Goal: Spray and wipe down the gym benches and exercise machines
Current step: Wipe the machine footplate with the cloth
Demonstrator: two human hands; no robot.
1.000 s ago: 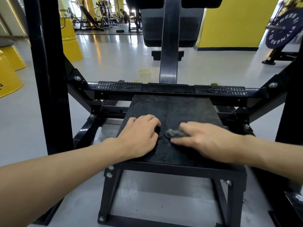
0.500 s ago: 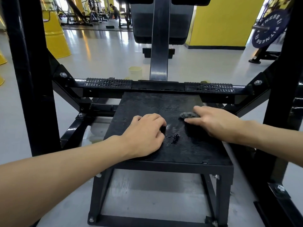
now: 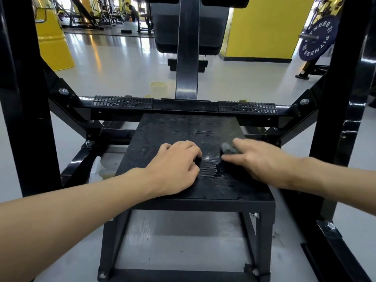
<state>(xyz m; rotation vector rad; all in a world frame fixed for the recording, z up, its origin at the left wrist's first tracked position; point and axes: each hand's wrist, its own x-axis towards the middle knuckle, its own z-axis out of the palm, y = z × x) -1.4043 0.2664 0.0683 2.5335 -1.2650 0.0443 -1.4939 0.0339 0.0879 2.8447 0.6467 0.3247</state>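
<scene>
Your right hand (image 3: 262,161) is pinching the small crumpled grey rag (image 3: 228,149) btwn thumb and forefingers. The fingers are mostly stretched out and pressing it down onto the black ribbed-top step bench (image 3: 183,127), right of centre. Your left hand (image 3: 175,165) is resting just beside it on the same top, knuckles up, fingers loosely curled w/ tips touching the surface. It's holding nothing I can make out. A wet glistening patch (image 3: 213,169) is showing btwn the two hands, so spraying looks done here and you're in the wipe stage.

Handling, as a guess: the rag is soft, light, prob. damp, w/ no stiffness, so it's likely going to bunch and drag on the ribs. Covering its middle w/ flat fingers, not tugging an edge, is giving you more contact. The bench top looks grippy when dry but likely slick where wet, esp. under the bracing hand. The frame looks heavy and bolted, so it's prob. not going to shift under pressure.

Further out, a black crossbar w/ two ribbed tread pads (image 3: 183,107) is running just behind the top. A black upright post (image 3: 186,58) and dark padded backrest (image 3: 209,27) are standing beyond it. A pale yellow cup (image 3: 158,88) is sitting on the grey floor (image 3: 122,64) behind the bar. Far right, a dark weight plate lettered FITNESS (image 3: 317,37) is hanging near a yellow wall (image 3: 264,27).
</scene>
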